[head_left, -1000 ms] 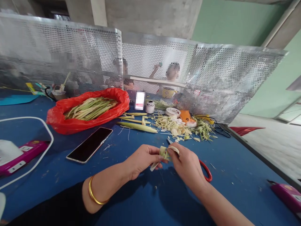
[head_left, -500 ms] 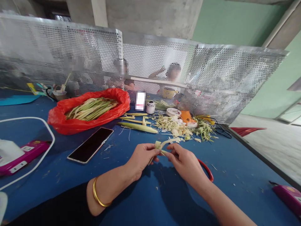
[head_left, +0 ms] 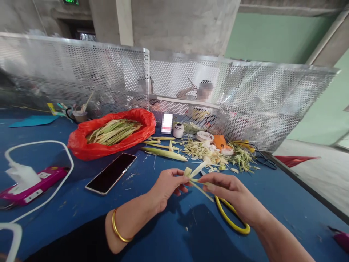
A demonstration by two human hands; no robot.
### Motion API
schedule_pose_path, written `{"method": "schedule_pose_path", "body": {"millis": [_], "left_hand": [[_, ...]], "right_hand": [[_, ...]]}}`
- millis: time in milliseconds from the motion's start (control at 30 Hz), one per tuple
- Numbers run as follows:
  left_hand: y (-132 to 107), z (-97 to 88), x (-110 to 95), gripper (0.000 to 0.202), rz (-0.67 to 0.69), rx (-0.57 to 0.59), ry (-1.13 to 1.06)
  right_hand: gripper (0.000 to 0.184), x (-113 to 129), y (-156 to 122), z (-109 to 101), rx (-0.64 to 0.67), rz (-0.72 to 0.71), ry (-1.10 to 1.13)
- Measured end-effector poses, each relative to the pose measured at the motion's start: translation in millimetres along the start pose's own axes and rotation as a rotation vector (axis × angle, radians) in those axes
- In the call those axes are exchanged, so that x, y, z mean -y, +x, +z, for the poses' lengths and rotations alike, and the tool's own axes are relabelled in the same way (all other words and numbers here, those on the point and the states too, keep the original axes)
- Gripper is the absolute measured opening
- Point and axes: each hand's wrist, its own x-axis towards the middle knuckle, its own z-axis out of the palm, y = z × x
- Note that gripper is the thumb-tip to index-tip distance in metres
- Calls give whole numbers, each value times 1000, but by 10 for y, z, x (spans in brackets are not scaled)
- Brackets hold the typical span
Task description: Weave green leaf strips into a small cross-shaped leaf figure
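My left hand [head_left: 174,182] pinches a folded pale green leaf strip [head_left: 187,171] between thumb and fingers. A broader pale end sticks up to the right, and a thin strand slants down. My right hand [head_left: 227,187] is closed, with thumb and index finger on another narrow end of the strip. Below the right palm shows a yellow loop handle [head_left: 234,222], seemingly of scissors; most of the tool is hidden by the hand. Just beyond the hands lie a long green husk-like leaf [head_left: 166,154] and a heap of pale scraps [head_left: 201,151].
At the left are a red plastic bag [head_left: 81,150] of long leaves, a dark-screened phone [head_left: 111,174] and a purple power strip [head_left: 16,193] with a white cable. A tape roll [head_left: 205,136] and a white jar [head_left: 178,130] stand before the perforated metal screen [head_left: 109,72]. People sit behind it.
My right hand has drawn away to the right, and a thin strand now shows between the hands. The loop handle under it, red before, now shows yellow. The view has shifted slightly.
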Motion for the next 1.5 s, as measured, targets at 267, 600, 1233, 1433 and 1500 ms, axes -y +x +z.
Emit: {"method": "schedule_pose_path", "body": {"millis": [267, 600, 1233, 1433, 1500], "left_hand": [[-3, -5, 12, 23, 20, 24, 10], [-46, 57, 22, 19, 16, 65, 76], [-25, 86, 34, 6, 100, -28, 119], [-41, 99, 40, 3, 104, -29, 125], [-53, 98, 39, 3, 107, -15, 129]], "right_hand": [[20, -118, 71, 198, -251, -203, -39], [33, -205, 98, 311, -367, -109, 117], [23, -198, 119, 310, -344, 94, 77], [25, -225, 137, 300, -293, 123, 201], [25, -227, 143, 306, -287, 143, 227]]}}
